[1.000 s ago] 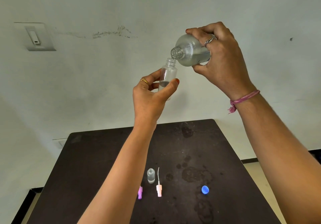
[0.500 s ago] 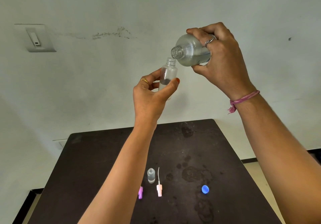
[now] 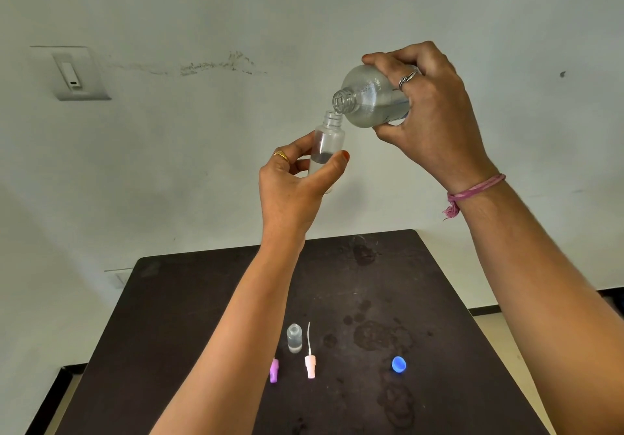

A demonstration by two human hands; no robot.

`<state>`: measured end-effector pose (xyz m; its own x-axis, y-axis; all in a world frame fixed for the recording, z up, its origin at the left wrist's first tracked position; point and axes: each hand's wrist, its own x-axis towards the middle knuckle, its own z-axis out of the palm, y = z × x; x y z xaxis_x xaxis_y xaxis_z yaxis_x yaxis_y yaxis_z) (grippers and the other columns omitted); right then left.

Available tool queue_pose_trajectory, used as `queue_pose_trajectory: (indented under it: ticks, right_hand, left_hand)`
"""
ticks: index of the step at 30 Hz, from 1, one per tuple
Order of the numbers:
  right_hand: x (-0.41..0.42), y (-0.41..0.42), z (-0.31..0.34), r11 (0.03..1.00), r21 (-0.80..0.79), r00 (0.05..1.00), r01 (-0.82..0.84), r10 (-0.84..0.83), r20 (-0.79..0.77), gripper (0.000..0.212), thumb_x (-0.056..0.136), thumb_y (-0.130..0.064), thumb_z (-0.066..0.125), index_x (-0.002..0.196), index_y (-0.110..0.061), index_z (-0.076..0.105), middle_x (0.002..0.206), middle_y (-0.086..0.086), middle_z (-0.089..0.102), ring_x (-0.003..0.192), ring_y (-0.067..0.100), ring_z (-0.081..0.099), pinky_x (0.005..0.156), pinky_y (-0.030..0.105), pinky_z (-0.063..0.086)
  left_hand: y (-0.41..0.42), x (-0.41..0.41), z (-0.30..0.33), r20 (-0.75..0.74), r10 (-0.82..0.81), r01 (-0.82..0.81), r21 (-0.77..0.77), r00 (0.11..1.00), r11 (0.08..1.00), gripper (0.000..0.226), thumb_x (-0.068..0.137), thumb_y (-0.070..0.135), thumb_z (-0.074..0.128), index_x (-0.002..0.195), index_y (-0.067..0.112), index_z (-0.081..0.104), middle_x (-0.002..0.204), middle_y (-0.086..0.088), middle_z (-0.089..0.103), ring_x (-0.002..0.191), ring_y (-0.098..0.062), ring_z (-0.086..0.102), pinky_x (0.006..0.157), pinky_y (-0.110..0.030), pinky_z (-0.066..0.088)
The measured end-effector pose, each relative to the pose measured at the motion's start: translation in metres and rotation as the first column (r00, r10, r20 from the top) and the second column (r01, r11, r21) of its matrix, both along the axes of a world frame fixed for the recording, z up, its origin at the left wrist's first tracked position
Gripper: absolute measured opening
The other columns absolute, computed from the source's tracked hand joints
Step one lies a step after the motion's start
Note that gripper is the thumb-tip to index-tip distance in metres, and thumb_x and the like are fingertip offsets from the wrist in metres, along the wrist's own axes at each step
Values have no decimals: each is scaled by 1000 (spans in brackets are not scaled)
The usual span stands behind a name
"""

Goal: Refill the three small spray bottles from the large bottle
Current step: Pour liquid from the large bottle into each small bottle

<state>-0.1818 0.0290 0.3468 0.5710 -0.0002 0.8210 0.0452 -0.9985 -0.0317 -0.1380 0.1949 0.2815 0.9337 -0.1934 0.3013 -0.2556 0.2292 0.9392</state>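
Observation:
My left hand [image 3: 293,188] holds a small clear spray bottle [image 3: 329,137] upright, high above the table, uncapped and partly filled with clear liquid. My right hand [image 3: 435,124] grips the large clear bottle [image 3: 369,97], tilted so its open neck sits just over the small bottle's mouth. On the dark table [image 3: 189,316] stands a second small clear bottle [image 3: 294,337] without a cap. Beside it lie a pink spray head with a white tube [image 3: 309,363] and a purple spray head [image 3: 274,370], partly hidden by my left forearm. A third small bottle is not visible.
A blue cap [image 3: 398,364] lies on the table's right side. Wet stains [image 3: 378,333] mark the tabletop around the middle. A wall switch plate [image 3: 76,75] is at the upper left. The table's far edge meets a pale wall.
The liquid level in the small bottle has risen a little. Both hands hold nearly the same pose, with the large bottle kept tilted over the small one.

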Motion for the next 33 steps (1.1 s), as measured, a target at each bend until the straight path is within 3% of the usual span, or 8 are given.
queue_pose_trajectory:
  ticks: [8, 13, 19, 28, 33]
  right_hand:
    - [-3, 2, 2, 1000, -3, 1000, 1, -1, 0, 69, 68, -12, 80, 132, -22, 56, 122, 9, 54, 112, 25, 53, 92, 32, 48]
    - [-5, 3, 2, 1000, 0, 1000, -3, 3, -5, 70, 68, -12, 80, 132, -22, 56, 123, 9, 53, 111, 26, 53, 91, 33, 49]
    - [-6, 4, 2, 1000, -9, 1000, -5, 5, -6, 70, 69, -12, 81, 133, -22, 55, 123, 10, 54, 113, 26, 53, 91, 34, 50]
    - [-7, 5, 3, 1000, -11, 1000, -5, 5, -6, 70, 68, -11, 81, 133, -22, 55, 123, 10, 54, 112, 26, 53, 91, 33, 49]
    - [-9, 5, 4, 1000, -4, 1000, -2, 2, -2, 71, 67, -10, 80, 132, -22, 56, 123, 10, 53, 112, 27, 53, 93, 34, 49]
  left_hand:
    - [1, -2, 0, 5, -2, 2, -6, 1000, 1000, 36, 75, 25, 84, 108, 27, 70, 107, -3, 72, 102, -27, 66, 67, -28, 58]
    - [2, -4, 0, 7, -13, 13, -20, 1000, 1000, 34, 75, 23, 83, 106, 27, 70, 107, -5, 71, 101, -29, 65, 61, -20, 54]
    - [1, -5, -2, 6, -1, 1, -6, 1000, 1000, 33, 75, 25, 84, 104, 31, 69, 108, -1, 72, 102, -26, 66, 71, -32, 60]
    - [2, -5, -1, 4, 6, -6, 0, 1000, 1000, 36, 75, 26, 84, 108, 27, 71, 108, 1, 72, 102, -27, 65, 69, -29, 59]
    - [2, -6, 0, 10, 6, -6, 11, 1000, 1000, 33, 75, 26, 84, 105, 30, 70, 108, 4, 72, 100, -23, 66, 76, -37, 61]
